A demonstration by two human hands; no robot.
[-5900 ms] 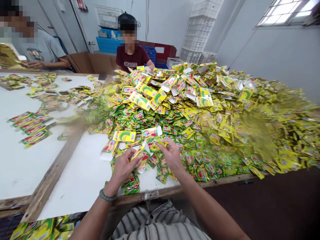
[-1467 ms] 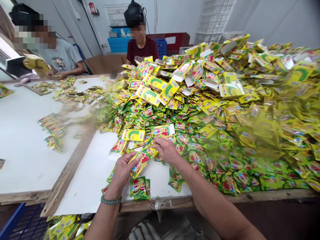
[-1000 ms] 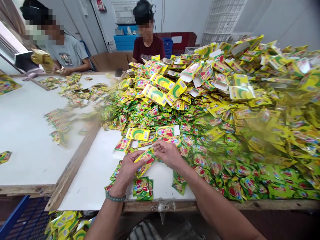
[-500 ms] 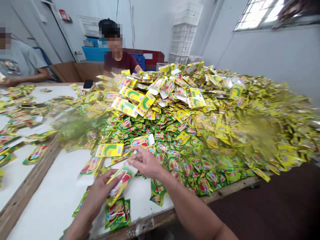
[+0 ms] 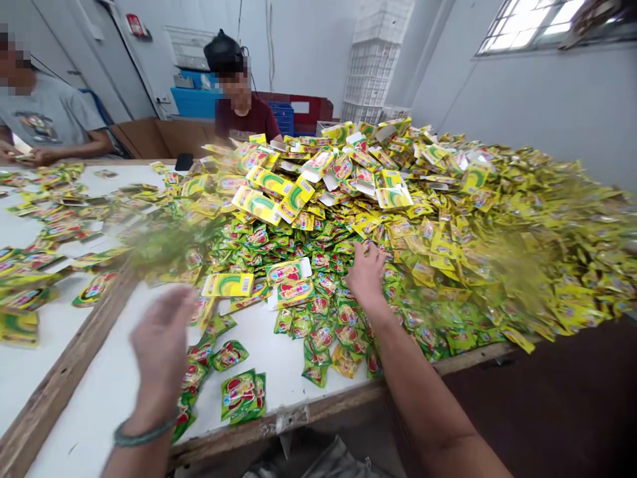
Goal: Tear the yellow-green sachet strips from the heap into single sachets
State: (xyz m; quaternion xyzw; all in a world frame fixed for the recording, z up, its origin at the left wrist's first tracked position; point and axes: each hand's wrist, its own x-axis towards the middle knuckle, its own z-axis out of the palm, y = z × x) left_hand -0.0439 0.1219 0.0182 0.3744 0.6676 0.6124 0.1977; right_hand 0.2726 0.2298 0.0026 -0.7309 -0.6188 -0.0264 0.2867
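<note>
My left hand (image 5: pixel 164 342), smeared by motion, hovers over the white tabletop left of some loose green sachets (image 5: pixel 229 355); whether its fingers hold anything is unclear. A partly hidden yellow box (image 5: pixel 202 311) shows just beyond its fingertips. My right hand (image 5: pixel 367 272) reaches onto the heap of green sachets (image 5: pixel 323 249), fingers apart and slightly curled, with nothing visible in them. Between the hands lie a flat yellow box (image 5: pixel 227 285) and a box with red fruit print (image 5: pixel 294 293). Several green sachets (image 5: pixel 243 395) lie stacked near the front edge.
A big mound of yellow sachets (image 5: pixel 478 259) spreads rightward, topped by small boxes (image 5: pixel 269 204). A wooden strip (image 5: pixel 74 355) divides the table at left, with more packs beyond. Two people sit across the table; a phone (image 5: pixel 184 162) lies near one. White crates (image 5: pixel 373 73) stand behind.
My left hand has moved left and no longer shows the printed yellow box it gripped. My right hand has left that box and gone right, onto the sachet heap. The view has shifted slightly.
</note>
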